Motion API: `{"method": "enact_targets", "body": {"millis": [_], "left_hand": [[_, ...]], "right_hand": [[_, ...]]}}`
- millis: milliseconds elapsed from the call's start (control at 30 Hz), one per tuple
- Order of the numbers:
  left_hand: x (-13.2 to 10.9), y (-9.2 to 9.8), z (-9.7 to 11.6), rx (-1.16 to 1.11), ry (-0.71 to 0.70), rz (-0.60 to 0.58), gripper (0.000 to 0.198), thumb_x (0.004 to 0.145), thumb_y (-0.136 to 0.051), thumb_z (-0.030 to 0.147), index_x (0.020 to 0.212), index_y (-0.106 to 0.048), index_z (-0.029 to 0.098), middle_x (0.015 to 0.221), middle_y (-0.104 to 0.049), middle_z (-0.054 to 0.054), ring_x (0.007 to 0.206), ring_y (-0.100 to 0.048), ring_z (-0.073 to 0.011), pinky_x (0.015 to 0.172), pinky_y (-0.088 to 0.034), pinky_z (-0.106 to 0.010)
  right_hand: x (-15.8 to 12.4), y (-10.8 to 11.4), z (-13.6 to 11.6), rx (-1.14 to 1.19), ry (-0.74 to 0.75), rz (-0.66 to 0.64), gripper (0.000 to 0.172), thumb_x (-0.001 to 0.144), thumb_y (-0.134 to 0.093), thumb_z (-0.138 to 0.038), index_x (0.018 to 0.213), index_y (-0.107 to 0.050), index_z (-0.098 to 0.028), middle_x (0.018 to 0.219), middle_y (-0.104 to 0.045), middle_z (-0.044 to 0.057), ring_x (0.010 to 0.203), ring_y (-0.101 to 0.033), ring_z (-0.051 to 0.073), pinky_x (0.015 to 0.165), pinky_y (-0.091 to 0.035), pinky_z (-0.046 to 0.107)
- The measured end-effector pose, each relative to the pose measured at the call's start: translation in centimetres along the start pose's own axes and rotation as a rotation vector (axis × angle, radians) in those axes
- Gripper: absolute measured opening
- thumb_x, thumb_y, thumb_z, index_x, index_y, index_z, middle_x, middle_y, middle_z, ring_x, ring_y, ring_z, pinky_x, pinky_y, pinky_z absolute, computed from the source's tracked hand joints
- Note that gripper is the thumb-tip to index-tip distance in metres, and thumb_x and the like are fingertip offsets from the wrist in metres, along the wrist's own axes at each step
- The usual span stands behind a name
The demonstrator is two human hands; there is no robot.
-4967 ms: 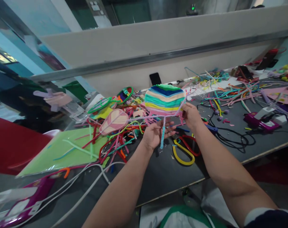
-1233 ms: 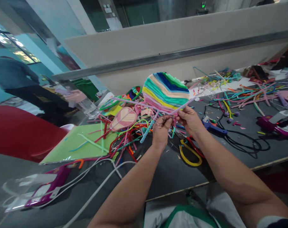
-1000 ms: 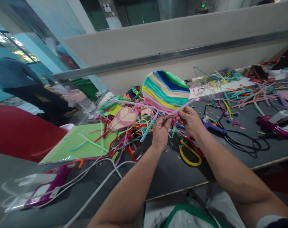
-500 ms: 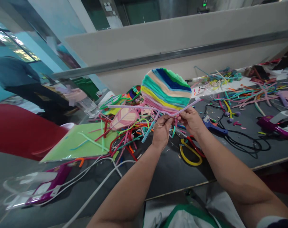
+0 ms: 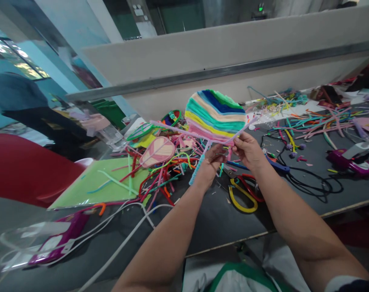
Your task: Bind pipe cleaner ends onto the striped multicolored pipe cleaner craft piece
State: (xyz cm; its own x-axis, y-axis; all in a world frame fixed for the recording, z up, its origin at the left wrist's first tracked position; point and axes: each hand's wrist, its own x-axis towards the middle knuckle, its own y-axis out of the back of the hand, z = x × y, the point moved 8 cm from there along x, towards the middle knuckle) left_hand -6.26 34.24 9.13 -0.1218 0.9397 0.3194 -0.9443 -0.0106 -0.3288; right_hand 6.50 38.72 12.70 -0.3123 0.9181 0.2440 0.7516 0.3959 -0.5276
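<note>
A rounded piece of striped pipe cleaners [image 5: 215, 115], in green, blue, peach, yellow and pink, is held up above the table. A lilac pipe cleaner [image 5: 178, 130] runs along its lower edge, its ends sticking out on both sides. My right hand [image 5: 247, 150] pinches the piece and this strip at the lower right. Under the lower edge, my left hand [image 5: 209, 166] has its fingers bent against the piece; its fingertips are partly hidden. A light-blue wrapped stem [image 5: 197, 170] slants down beside my left hand.
Scissors with yellow and red handles [image 5: 242, 196] lie below my hands. A pink oval piece [image 5: 157, 152] and tangled pipe cleaners are at left, near a green sheet [image 5: 96, 178]. A blue-handled glue gun [image 5: 277, 164], black cable and purple devices [image 5: 355, 160] lie around. Someone stands far left.
The striped piece has shifted slightly right and tilted. My left hand's fingers have loosened from a pinch and moved under the edge. The right hand keeps its grip.
</note>
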Motion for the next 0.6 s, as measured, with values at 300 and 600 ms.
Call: {"method": "enact_targets", "body": {"millis": [300,600], "left_hand": [[0.6,1.7,1.7,-0.190,0.337,-0.037,0.036,0.066,-0.055,0.020,0.100,-0.063,0.013,0.081,-0.069,-0.007,0.066,-0.065,-0.0174,0.061,-0.054,-0.030],[-0.3,-0.1,1.8,-0.073,0.294,0.006,0.039,0.076,-0.051,0.031,0.113,-0.047,0.020,0.078,-0.065,-0.002,0.045,-0.055,-0.0100,0.037,-0.037,-0.018]], "right_hand": [[0.6,2.0,-1.3,-0.120,0.038,0.051,0.025,0.061,-0.079,-0.029,0.076,-0.062,-0.019,0.058,-0.054,-0.007,0.045,-0.048,0.004,0.039,-0.033,0.015],[1.0,3.3,-1.8,-0.204,0.121,0.077,0.020,0.064,-0.076,-0.028,0.076,-0.063,-0.018,0.056,-0.054,-0.006,0.043,-0.046,0.005,0.039,-0.034,0.016]]}}
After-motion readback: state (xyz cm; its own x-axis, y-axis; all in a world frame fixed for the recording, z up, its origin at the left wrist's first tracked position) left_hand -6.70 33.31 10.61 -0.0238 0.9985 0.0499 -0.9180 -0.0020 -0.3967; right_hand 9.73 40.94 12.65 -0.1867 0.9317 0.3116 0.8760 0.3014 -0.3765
